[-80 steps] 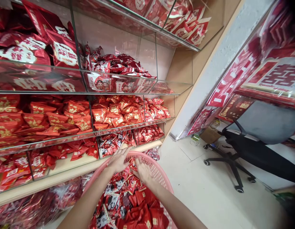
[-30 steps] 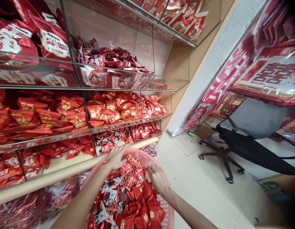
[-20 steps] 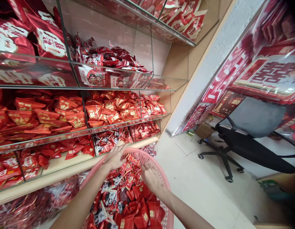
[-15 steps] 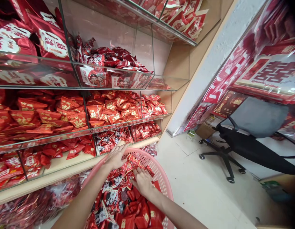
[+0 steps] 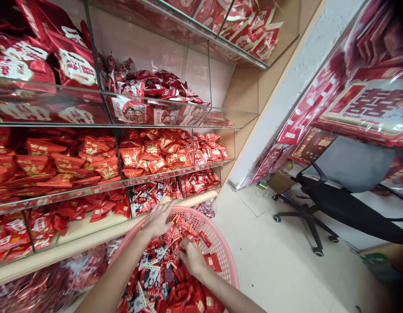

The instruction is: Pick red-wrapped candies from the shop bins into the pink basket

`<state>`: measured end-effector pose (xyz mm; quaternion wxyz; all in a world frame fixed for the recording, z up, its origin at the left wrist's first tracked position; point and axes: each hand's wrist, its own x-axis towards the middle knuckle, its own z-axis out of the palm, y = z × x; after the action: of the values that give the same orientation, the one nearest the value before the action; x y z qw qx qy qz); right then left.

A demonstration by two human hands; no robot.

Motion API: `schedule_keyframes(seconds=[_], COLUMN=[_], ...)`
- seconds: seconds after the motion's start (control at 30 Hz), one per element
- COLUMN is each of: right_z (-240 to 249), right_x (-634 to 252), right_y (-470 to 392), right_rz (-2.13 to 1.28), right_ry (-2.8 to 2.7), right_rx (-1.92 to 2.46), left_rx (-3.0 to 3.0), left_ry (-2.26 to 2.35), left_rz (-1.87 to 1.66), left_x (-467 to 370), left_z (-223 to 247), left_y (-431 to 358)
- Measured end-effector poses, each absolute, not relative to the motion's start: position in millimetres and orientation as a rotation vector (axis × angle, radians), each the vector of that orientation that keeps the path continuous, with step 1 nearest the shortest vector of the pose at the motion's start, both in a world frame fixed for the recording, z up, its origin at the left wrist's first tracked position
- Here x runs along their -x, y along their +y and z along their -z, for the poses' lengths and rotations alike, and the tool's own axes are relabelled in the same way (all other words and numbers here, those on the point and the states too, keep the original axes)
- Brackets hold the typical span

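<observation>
A pink perforated basket (image 5: 226, 248) is heaped with small red packets (image 5: 185, 287) and black-and-white printed ones (image 5: 152, 274). Over the basket's back left rim lies my left hand (image 5: 158, 219), its fingers apart and pointing to the lowest shelf row, with nothing seen in it. My right hand (image 5: 191, 257) is inside the basket on the packets, its fingers curled down among them; what they hold, if anything, is hidden. Just beyond the left hand, a shelf compartment holds similar black, white and red packets (image 5: 144, 202).
Glass-fronted shelves (image 5: 175, 171) with red packets rise ahead and left. Bagged goods (image 5: 58, 282) lie beneath them. A black office chair (image 5: 348, 213) stands at right, below hanging red decorations (image 5: 367, 104). A pale wall edge (image 5: 270, 126) separates the two sides.
My right hand's fingers have curled in more, and a red packet now shows beside its wrist. The left hand has barely moved. The view has shifted slightly.
</observation>
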<state>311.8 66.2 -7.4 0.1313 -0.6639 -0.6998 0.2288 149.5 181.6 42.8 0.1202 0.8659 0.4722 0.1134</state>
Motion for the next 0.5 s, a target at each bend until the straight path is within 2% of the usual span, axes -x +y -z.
schedule_keyframes(seconds=[0.1,0.2,0.33,0.5], right_z=[1,-28,-107,-208], right_x=[-312,-321,-353,-415], right_y=[66,78,118,192], right_rz=[-0.637,-0.563,-0.374,0.07], right_ry=[-2.133,-2.208,-2.11,-1.85], right_rx=[1.906,1.878,1.695,1.544], left_rx=[-2.504,-2.489,-2.472,-2.449], left_ry=[1.398,1.405,1.425,1.422], left_rz=[-0.278,-0.232,-0.221,-0.208], left_x=[-150,-150,-150,-149], left_z=[-46,-48,-48,-49], left_y=[181,180,180,181])
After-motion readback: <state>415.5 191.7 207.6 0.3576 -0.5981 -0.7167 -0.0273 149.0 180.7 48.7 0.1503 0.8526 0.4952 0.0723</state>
